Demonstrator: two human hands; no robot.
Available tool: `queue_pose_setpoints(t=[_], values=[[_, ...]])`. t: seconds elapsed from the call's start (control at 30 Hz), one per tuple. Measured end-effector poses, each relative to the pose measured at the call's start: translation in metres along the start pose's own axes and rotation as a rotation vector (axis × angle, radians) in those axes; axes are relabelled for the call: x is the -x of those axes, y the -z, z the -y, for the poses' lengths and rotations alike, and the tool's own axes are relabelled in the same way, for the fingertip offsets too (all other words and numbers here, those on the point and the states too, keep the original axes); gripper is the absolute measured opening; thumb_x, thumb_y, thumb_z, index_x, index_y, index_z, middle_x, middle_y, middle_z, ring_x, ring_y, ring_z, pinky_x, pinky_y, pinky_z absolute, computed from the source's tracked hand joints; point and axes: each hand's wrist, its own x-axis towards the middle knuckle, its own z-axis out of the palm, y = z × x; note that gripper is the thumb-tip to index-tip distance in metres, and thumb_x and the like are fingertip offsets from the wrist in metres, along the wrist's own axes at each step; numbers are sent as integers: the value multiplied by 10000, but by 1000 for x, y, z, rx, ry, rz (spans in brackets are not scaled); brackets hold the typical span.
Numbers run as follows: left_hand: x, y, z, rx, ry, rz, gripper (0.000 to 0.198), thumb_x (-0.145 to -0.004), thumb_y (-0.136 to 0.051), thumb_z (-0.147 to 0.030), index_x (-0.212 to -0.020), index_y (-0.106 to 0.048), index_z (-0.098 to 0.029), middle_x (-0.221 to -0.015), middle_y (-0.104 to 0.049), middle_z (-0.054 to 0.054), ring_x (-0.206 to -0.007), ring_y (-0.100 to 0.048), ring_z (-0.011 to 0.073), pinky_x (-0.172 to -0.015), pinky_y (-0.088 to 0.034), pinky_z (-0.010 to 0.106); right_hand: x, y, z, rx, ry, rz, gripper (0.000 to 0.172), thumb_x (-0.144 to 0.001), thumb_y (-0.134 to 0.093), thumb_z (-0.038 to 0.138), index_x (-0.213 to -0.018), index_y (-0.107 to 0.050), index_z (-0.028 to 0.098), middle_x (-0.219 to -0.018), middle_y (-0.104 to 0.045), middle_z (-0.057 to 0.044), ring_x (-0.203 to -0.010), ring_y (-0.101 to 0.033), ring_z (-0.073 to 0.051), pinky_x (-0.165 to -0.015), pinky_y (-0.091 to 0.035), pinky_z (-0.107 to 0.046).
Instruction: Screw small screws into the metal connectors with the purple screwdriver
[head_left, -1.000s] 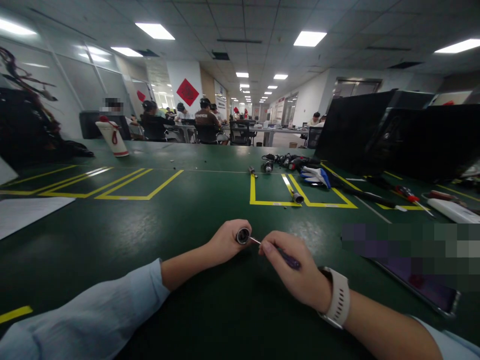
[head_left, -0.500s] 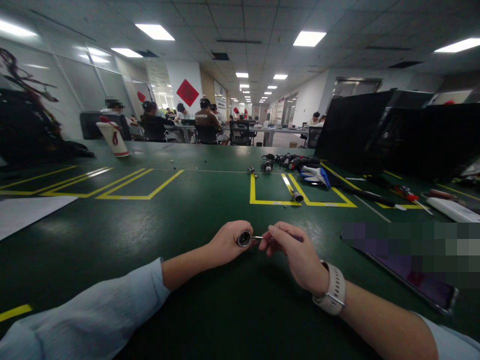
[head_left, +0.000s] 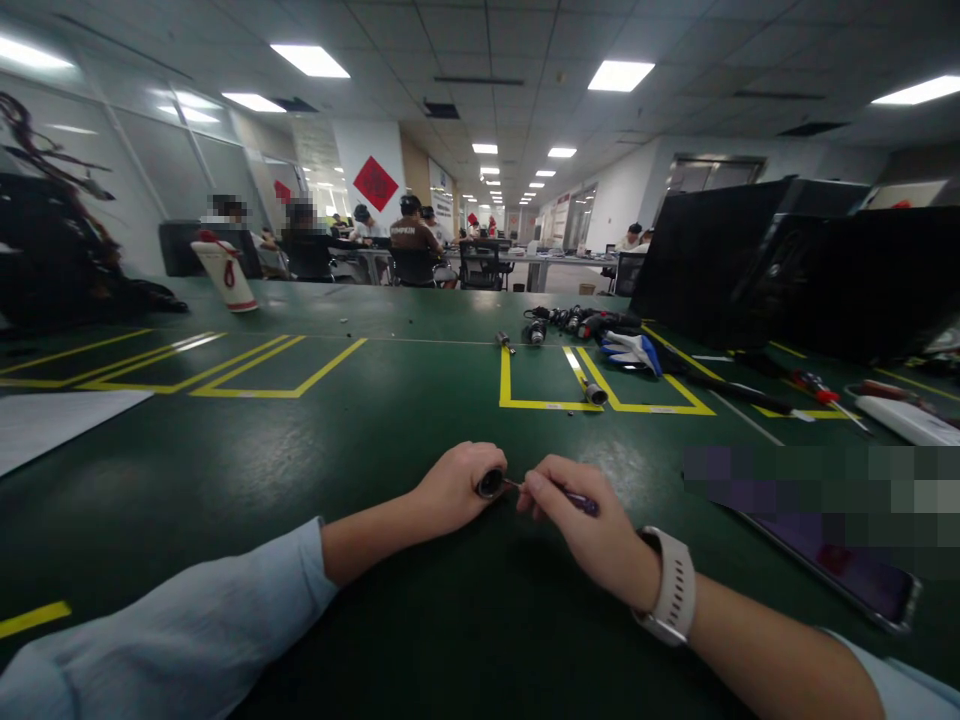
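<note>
My left hand (head_left: 456, 487) is wrapped around a round metal connector (head_left: 490, 484), its dark hollow end turned toward me. In my right hand (head_left: 589, 520) is a small screwdriver (head_left: 583, 503) with a dark purple handle, pinched near the front of its shaft. The thin shaft points left and reaches the connector's right side by my left fingertips. Whether its tip touches the connector cannot be made out. Both hands are just above the green table (head_left: 315, 590). Beyond them, a similar metal connector part (head_left: 595, 393) lies on a yellow tape line.
More metal connectors (head_left: 535, 332) and dark cables lie farther back, beside blue-white gloves (head_left: 630, 352). To the right are a phone (head_left: 840, 575), a red-handled screwdriver (head_left: 821, 393) and black cases (head_left: 720, 240). Paper (head_left: 67, 425) and a cup (head_left: 227, 275) are at left. People sit beyond.
My right hand has turned, so the screwdriver's handle end now slopes down to the right. The connector's open end has tilted slightly in my left hand.
</note>
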Motion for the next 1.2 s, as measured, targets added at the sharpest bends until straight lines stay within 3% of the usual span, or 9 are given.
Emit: queue_pose_setpoints(t=[0.17,0.3,0.4,0.5,0.6,1.0,1.1,1.2], values=[[0,3,-2,113,59,-4,125,-768,-539,-242,-674,-497,-171,-648,-513,-23,-610,-489,116,-567,-376,237,-7,0,-12,-453,-193,-54,275,-821,-496,353,-669,-599,147,-653,-624,-35,-616,-562,-137,-581,-442,-276],[-2,4,-2,168,67,-13,130,-759,-539,-229,-658,-483,-169,-634,-502,-30,-598,-485,109,-558,-376,227,-6,-2,-15,-592,-272,-94,255,-807,-518,351,-689,-602,142,-657,-635,-41,-605,-561,-134,-570,-438,-272],[-2,3,-1,166,74,-15,135,-758,-542,-238,-657,-486,-168,-635,-500,-28,-595,-483,109,-551,-370,227,-4,-1,-12,-485,-182,-111,267,-828,-490,346,-688,-601,147,-673,-627,-40,-622,-560,-138,-584,-443,-279],[-2,1,1,122,82,-15,137,-760,-545,-259,-668,-496,-171,-641,-503,-27,-597,-485,115,-546,-362,232,-1,1,-7,-197,-38,-92,282,-848,-467,333,-679,-609,158,-666,-606,-28,-632,-551,-138,-603,-432,-280],[-1,0,2,76,68,-14,122,-761,-541,-241,-670,-495,-173,-646,-505,-25,-607,-486,119,-564,-366,240,1,1,-3,-35,-8,-60,286,-856,-456,322,-678,-612,161,-637,-586,-15,-612,-541,-133,-594,-419,-278],[-1,4,0,193,56,-13,137,-762,-546,-242,-662,-490,-166,-637,-495,-33,-597,-480,100,-560,-373,222,-7,-2,-13,-626,-285,-119,247,-798,-523,326,-665,-600,133,-629,-632,-45,-574,-553,-126,-547,-424,-263],[-2,4,-1,182,78,-5,133,-759,-548,-243,-664,-496,-165,-638,-501,-30,-600,-482,104,-553,-373,224,-6,-2,-12,-592,-255,-122,260,-820,-493,336,-691,-601,138,-651,-631,-45,-590,-555,-131,-559,-431,-271],[-2,3,-2,137,93,-7,124,-759,-549,-240,-671,-503,-166,-649,-509,-25,-610,-485,111,-554,-375,231,-2,-1,-8,-334,-115,-96,278,-841,-469,337,-695,-613,149,-671,-618,-38,-621,-554,-139,-587,-435,-284]])
